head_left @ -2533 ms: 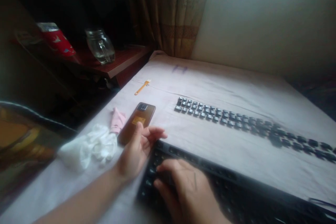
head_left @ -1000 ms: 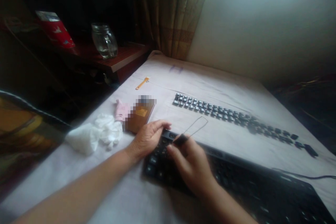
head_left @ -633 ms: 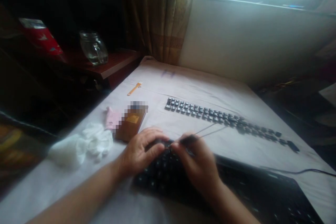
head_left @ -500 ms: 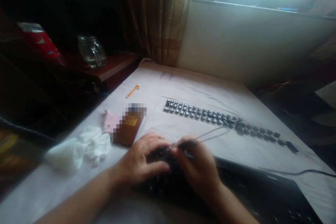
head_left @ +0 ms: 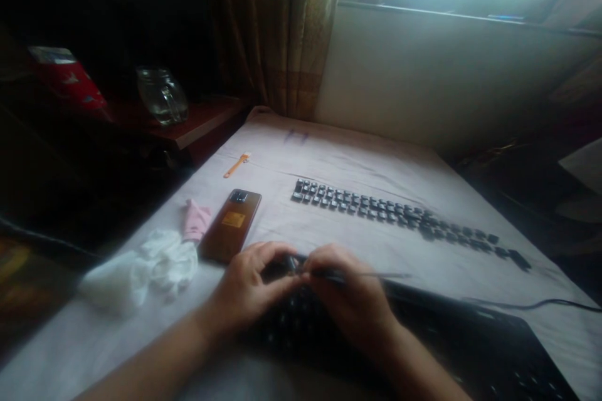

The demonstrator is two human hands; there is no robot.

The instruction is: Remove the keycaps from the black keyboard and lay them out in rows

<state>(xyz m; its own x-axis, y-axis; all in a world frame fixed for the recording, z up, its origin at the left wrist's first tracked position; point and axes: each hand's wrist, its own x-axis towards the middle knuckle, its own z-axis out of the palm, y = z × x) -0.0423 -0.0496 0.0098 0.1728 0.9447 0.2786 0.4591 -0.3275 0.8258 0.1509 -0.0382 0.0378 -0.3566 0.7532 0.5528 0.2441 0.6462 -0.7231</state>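
Note:
A black keyboard [head_left: 461,338] lies on the cloth in front of me, with both hands over its left part. In my right hand [head_left: 350,294] is a wire keycap puller [head_left: 383,274], its dark handle between the fingers and its thin wire pointing right. The fingers of my left hand [head_left: 254,279] curve around a small dark keycap [head_left: 292,262], thumb and forefinger close to it. My two hands' fingertips meet there, hiding part of the keycap. Beyond the keyboard, loose black keycaps [head_left: 362,200] stand in long rows.
Left of the hands lie a brown phone [head_left: 230,225], a pink cloth [head_left: 197,220] and a crumpled white cloth [head_left: 162,260]. Farther back is an orange brush [head_left: 236,165]. A glass jug [head_left: 162,97] stands on a side table [head_left: 207,120]. A black cable [head_left: 531,306] runs right.
The puller's wire has swung lower and now shows nearly edge-on. My left thumb has moved up toward the right fingertips, and a keycap shows between the fingers.

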